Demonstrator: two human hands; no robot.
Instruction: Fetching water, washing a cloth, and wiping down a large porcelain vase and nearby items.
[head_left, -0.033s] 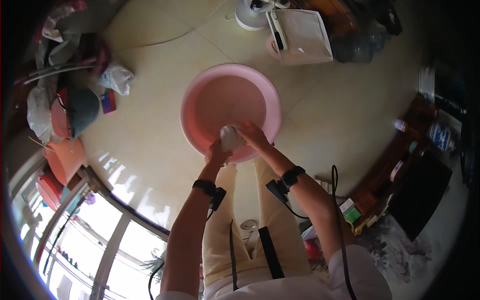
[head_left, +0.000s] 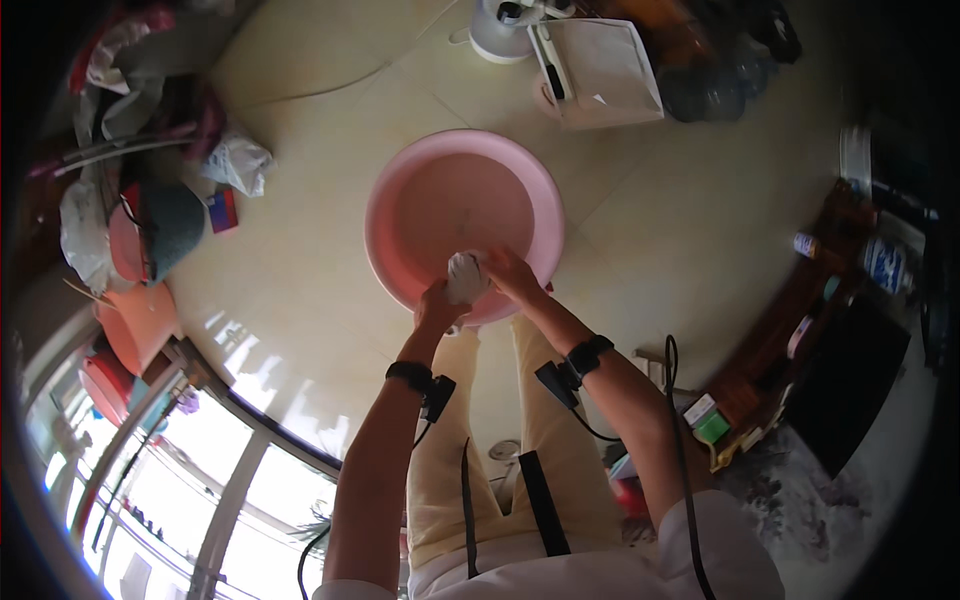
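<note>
One whitish cloth [head_left: 464, 283], bunched, held over the basin's near part, just inside its 6 o'clock rim. Judged soft, limp and light, likely heavier and slicker if wet; wetness cannot be told. Not fragile. Best hold: both bunched ends, at its 8 and 2 o'clock sides.

Two bare hands, both on the cloth. Left hand [head_left: 436, 304]: grip curled around its 8 o'clock side. Right hand [head_left: 510, 275]: grip pinching its 2 o'clock side; exact finger placing blurred.

One pink basin [head_left: 379, 215], round, wide-rimmed, on the tiled floor [head_left: 650, 220]. Apparently stiff, smooth plastic; seems to contain water [head_left: 465, 195], so probably weighty and prone to slop. Best hold: rim, at 3 and 9 o'clock.

Outlying, from the basin: one white tray [head_left: 610, 75], between 1 and 2 o'clock; one small red-and-blue box [head_left: 222, 211], 9 o'clock.
</note>
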